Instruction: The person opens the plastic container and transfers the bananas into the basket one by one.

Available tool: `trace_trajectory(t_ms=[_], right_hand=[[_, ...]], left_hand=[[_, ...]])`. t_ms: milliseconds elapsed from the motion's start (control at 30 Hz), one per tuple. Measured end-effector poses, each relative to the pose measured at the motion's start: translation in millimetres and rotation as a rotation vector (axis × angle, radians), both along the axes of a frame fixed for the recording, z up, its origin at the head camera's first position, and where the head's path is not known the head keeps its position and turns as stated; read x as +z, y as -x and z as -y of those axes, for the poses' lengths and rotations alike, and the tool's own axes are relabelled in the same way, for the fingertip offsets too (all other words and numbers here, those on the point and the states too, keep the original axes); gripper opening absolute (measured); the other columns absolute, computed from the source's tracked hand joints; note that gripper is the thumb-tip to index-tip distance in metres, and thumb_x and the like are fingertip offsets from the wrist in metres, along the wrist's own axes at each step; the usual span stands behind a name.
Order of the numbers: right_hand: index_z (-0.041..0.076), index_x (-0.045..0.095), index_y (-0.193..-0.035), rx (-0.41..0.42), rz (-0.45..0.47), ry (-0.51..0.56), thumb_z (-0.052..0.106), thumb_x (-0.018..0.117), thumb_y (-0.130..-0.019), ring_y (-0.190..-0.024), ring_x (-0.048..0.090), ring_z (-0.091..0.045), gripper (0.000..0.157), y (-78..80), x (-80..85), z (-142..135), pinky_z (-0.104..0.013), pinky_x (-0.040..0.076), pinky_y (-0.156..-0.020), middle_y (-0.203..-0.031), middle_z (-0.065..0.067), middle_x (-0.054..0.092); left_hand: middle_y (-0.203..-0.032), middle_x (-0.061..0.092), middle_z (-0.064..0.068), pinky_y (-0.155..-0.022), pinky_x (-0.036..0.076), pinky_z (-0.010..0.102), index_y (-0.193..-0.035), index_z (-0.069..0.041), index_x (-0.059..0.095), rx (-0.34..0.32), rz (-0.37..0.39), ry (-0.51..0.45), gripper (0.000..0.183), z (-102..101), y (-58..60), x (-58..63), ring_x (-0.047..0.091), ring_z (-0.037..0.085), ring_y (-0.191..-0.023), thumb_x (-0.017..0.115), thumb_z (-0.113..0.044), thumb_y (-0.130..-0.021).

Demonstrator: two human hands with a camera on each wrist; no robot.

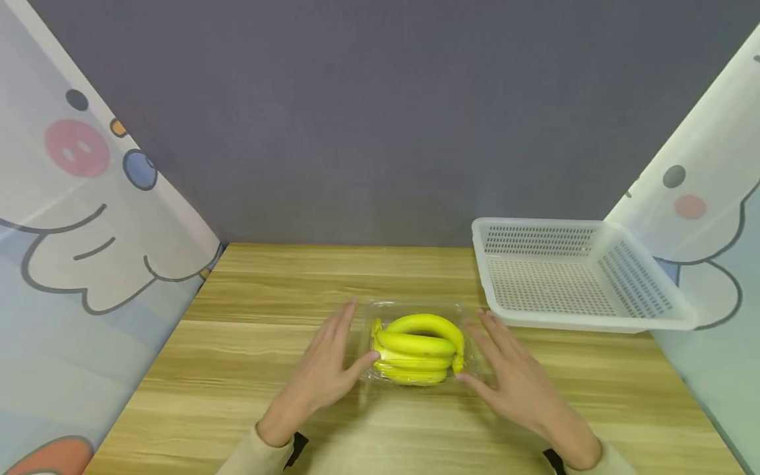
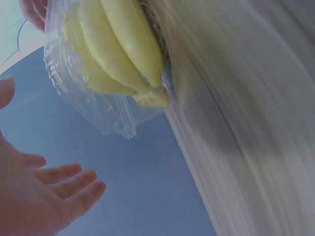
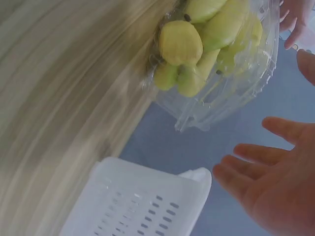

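Several yellow bananas [image 1: 415, 344] lie inside a clear plastic clamshell box [image 1: 380, 307] on the wooden table, in the middle of the head view. My left hand [image 1: 323, 363] is at the box's left side with fingers extended. My right hand [image 1: 513, 376] is on its right side, fingers likewise spread. In the left wrist view a gap shows between the left hand [image 2: 44, 191] and the box [image 2: 115, 115]. The right wrist view also shows the right hand [image 3: 270, 167] apart from the box [image 3: 197, 115]. Neither hand holds anything.
A white perforated plastic basket [image 1: 594, 323] stands at the table's back right, just beyond my right hand. Behind the wooden table [image 1: 285, 284] rises a dark grey panel [image 1: 356, 132]. Cartoon-printed cloths [image 1: 119, 251] flank both sides.
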State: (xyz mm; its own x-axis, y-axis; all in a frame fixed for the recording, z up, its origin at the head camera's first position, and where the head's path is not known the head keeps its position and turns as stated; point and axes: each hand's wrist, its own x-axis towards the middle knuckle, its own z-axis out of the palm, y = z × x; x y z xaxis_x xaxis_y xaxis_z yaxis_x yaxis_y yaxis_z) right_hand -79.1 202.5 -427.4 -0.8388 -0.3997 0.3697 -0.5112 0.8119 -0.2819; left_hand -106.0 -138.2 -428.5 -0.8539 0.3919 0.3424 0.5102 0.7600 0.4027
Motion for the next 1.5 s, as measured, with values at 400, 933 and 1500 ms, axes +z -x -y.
trace_trajectory(t_ms=[400, 933, 1500], right_hand=[[0.011, 0.046, -0.152, 0.127, -0.021, 0.056, 0.044, 0.076, -0.089, -0.140, 0.038, -0.049, 0.077, 8.6, -5.3, 9.3, -0.067, 0.044, -0.101, -0.159, -0.022, 0.035], [0.012, 0.054, -0.146, 0.194, -0.061, -0.008, 0.047, 0.078, -0.085, -0.140, 0.039, -0.049, 0.074, 17.1, -14.9, 17.7, -0.066, 0.045, -0.101, -0.161, -0.016, 0.034], [0.009, 0.059, -0.139, 0.207, -0.139, -0.075, 0.042, 0.083, -0.076, -0.136, 0.044, -0.045, 0.075, 19.8, -17.0, 18.7, -0.060, 0.054, -0.093, -0.152, -0.022, 0.045]], left_hand=[[-0.169, 0.010, 0.013, -0.113, 0.029, 0.066, -0.165, -0.015, 0.008, 0.041, 0.322, -0.157, 0.104, -10.7, -2.1, -2.4, 0.021, 0.040, -0.151, 0.061, -0.067, -0.091], [-0.168, 0.006, 0.021, -0.109, 0.031, 0.070, -0.165, -0.016, 0.002, 0.061, 0.556, -0.281, 0.116, -15.2, 0.0, -15.0, 0.028, 0.050, -0.145, 0.071, -0.065, -0.085], [-0.164, 0.015, 0.029, -0.114, 0.025, 0.067, -0.161, 0.001, -0.001, 0.036, 0.740, -0.437, 0.133, -17.4, 5.5, -19.6, 0.024, 0.049, -0.147, 0.090, -0.040, -0.075]])
